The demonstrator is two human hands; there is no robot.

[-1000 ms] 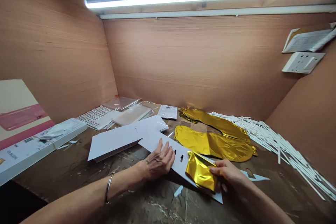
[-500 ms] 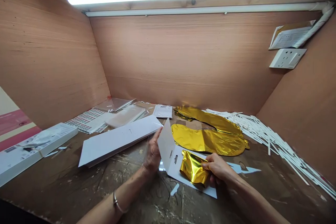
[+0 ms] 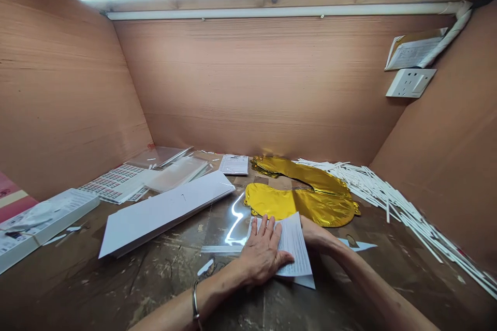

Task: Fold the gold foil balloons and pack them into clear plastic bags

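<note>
A folded card (image 3: 295,248) with printed text on its upper face lies in front of me. My left hand (image 3: 264,251) rests flat on it with fingers spread. Behind the card's right edge is my right hand (image 3: 310,231), its fingers hidden by the card. The small folded gold foil piece is out of sight. Just beyond, large gold foil shapes (image 3: 322,207) lie on the table, and a clear plastic sleeve (image 3: 221,227) is left of the card.
A stack of white cards (image 3: 171,209) lies left of centre. Clear bags (image 3: 178,173), sticker sheets (image 3: 116,181) and a long white box (image 3: 50,222) are farther left. White sticks (image 3: 396,207) are heaped along the right. A socket (image 3: 410,83) is on the wall.
The card has been folded over, hiding the small gold foil piece. My left hand has moved right onto the printed face. My right hand has moved up behind the card's edge.
</note>
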